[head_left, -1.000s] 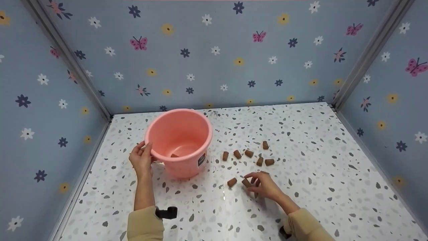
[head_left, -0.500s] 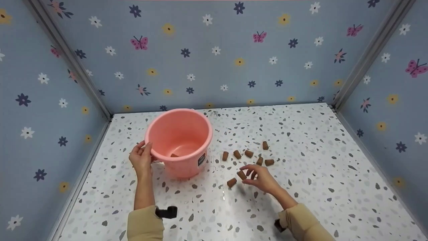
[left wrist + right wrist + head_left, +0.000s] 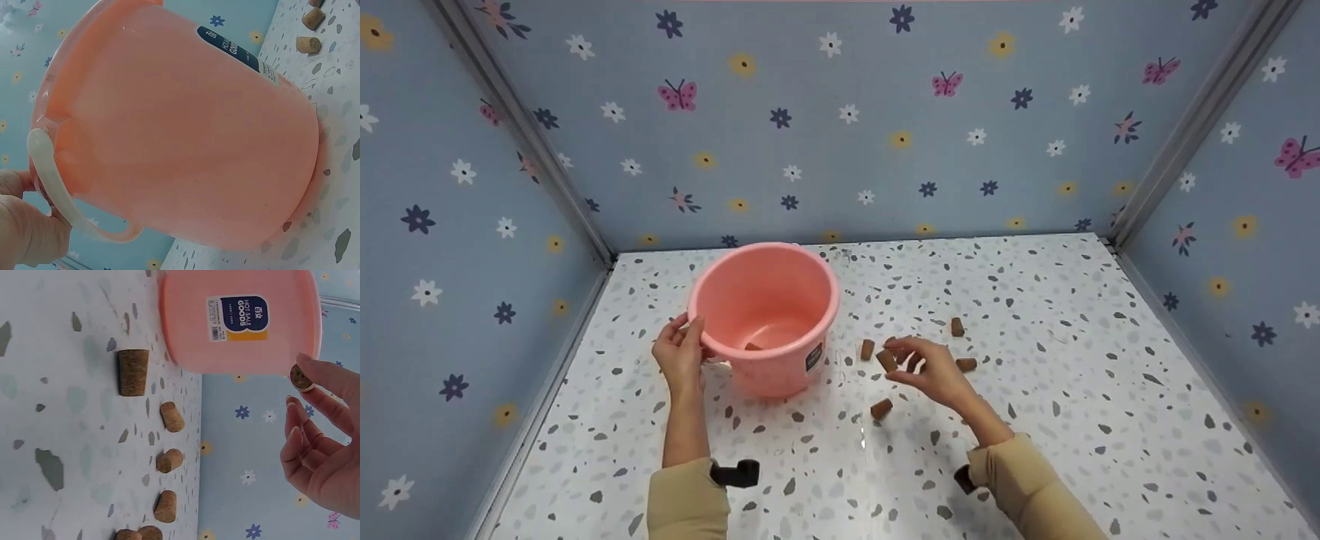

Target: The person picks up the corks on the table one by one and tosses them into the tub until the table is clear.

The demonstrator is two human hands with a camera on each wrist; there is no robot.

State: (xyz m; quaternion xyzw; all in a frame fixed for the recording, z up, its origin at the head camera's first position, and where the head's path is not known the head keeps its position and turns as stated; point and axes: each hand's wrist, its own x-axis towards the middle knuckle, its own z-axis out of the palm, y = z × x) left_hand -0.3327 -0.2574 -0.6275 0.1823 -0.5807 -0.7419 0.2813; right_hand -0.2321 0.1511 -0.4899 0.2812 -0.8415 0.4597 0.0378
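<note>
Grip of the right hand (image 3: pixel 939 373) pinches a brown cork (image 3: pixel 886 361) above the table (image 3: pixel 1050 315), right of a pink bucket (image 3: pixel 772 376); the left hand (image 3: pixel 679 357) holds the bucket's left rim. Left wrist view: white handle (image 3: pixel 63 197) beside that hand. Right wrist view: loose corks (image 3: pixel 134 373) lying on the table.

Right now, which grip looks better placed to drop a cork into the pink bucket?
Probably the right: the right grip pinches a cork raised above the table, while the left grip has no cork and holds the pink bucket.
</note>
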